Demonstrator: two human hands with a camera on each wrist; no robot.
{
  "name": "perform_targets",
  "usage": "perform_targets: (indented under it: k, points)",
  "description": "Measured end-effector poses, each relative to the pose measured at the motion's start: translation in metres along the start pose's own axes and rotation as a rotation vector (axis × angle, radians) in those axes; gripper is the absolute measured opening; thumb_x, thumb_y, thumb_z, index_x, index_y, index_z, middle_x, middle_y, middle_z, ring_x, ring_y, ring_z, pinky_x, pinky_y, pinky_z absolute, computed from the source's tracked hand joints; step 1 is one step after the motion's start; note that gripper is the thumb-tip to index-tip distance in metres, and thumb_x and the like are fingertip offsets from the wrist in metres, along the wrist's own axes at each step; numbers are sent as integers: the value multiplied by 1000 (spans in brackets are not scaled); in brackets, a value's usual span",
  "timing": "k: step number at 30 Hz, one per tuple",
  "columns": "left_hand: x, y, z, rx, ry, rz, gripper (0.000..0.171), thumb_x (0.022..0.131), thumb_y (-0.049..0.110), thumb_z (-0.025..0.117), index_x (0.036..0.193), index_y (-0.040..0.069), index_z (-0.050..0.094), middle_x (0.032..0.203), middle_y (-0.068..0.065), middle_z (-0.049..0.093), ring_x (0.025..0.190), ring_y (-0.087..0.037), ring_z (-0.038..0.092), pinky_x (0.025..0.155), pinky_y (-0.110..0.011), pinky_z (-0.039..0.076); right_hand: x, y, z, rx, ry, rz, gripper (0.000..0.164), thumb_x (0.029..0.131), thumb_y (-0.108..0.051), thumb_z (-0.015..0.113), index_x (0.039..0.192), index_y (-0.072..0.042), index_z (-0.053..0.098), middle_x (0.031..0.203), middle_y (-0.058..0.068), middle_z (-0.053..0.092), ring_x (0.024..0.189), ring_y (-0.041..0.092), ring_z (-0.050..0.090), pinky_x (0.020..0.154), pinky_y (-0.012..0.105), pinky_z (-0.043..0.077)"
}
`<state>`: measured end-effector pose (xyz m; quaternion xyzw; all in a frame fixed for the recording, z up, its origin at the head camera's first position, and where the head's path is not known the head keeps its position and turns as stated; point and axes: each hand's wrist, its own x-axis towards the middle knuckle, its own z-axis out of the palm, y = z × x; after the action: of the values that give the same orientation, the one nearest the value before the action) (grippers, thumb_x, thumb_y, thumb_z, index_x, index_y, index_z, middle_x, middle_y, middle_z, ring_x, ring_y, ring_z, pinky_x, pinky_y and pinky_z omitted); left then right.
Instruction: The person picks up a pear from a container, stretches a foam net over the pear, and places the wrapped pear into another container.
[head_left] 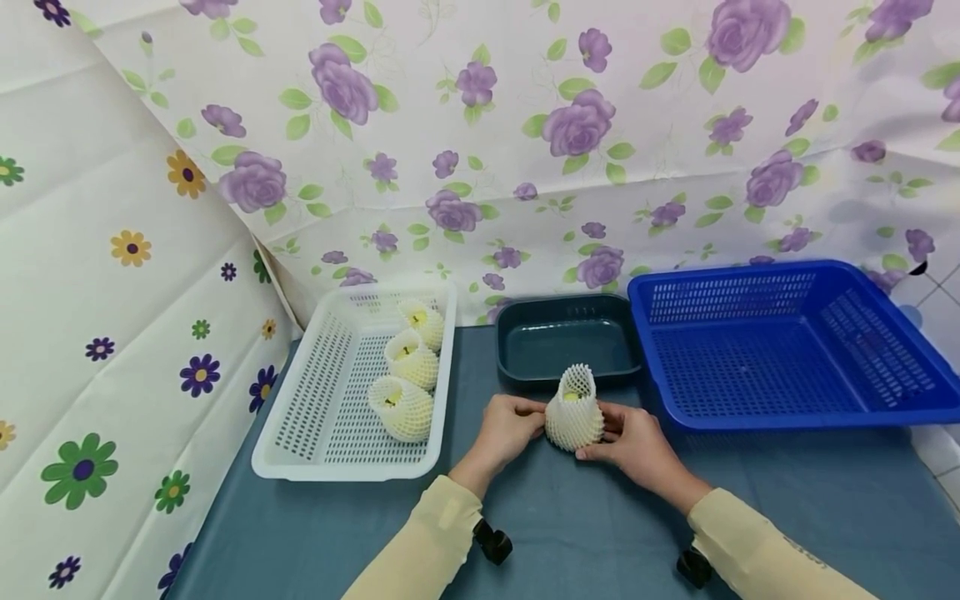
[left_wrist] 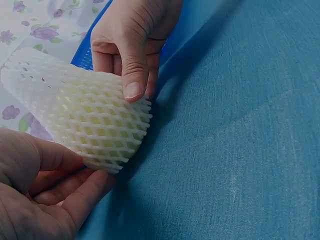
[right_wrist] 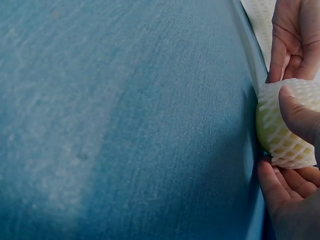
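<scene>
A white foam net (head_left: 573,425) wraps a round yellow-green fruit (right_wrist: 261,131), which looks like an apple; its top end stands up as a loose collar. My left hand (head_left: 510,431) pinches the net's lower rim between thumb and fingertips, as the left wrist view shows closely. From the other side my right hand (head_left: 637,446) grips the net, its thumb (left_wrist: 134,82) on the outside and its fingers partly hidden. In the right wrist view, bare skin of the fruit shows at the net's bottom edge. Both hands are just above or on the blue-grey tablecloth (head_left: 555,525).
On the left a white perforated basket (head_left: 300,400) holds three netted fruits (head_left: 405,408) along its right side. Behind my hands stands a dark green tray (head_left: 566,337). A large blue basket (head_left: 750,358) sits at the right, near the flowered backdrop (head_left: 480,167).
</scene>
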<state>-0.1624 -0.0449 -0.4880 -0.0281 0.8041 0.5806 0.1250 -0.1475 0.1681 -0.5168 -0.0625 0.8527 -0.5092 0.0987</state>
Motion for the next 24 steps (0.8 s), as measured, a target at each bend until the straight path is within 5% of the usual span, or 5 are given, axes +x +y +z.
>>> perform_targets:
  k: [7, 11, 16, 24]
  points:
    - [-1, -1, -1, 16, -5, 25, 12, 86, 11, 65, 90, 10, 76, 89, -2, 73, 78, -11, 69, 67, -23, 56, -1, 0, 1, -49, 31, -32, 92, 58, -39, 87, 137, -15, 46, 126, 4, 59, 109, 16, 61, 86, 32, 54]
    - [-1, 1, -5, 33, -15, 74, 24, 81, 2, 65, 104, 5, 72, 98, -8, 72, 87, -16, 69, 70, -25, 56, -3, -7, -1, -64, 65, -81, 104, 58, -40, 88, 144, -21, 33, 134, 4, 52, 119, 20, 55, 94, 40, 49]
    - [-2, 10, -10, 1, -99, 117, 57, 71, -8, 68, 126, 4, 58, 119, -14, 64, 107, -20, 64, 85, -32, 54, -6, -17, -2, -70, 89, -124, 97, 60, -39, 87, 142, -24, 38, 133, 3, 53, 119, 23, 55, 92, 42, 50]
    - [-4, 18, -4, -49, -177, 122, 63, 66, 0, 82, 124, 9, 59, 121, -6, 64, 109, -16, 62, 91, -33, 52, -5, -20, 0, -93, 95, -142, 87, 62, -37, 86, 136, -17, 46, 130, 4, 57, 116, 22, 58, 90, 40, 51]
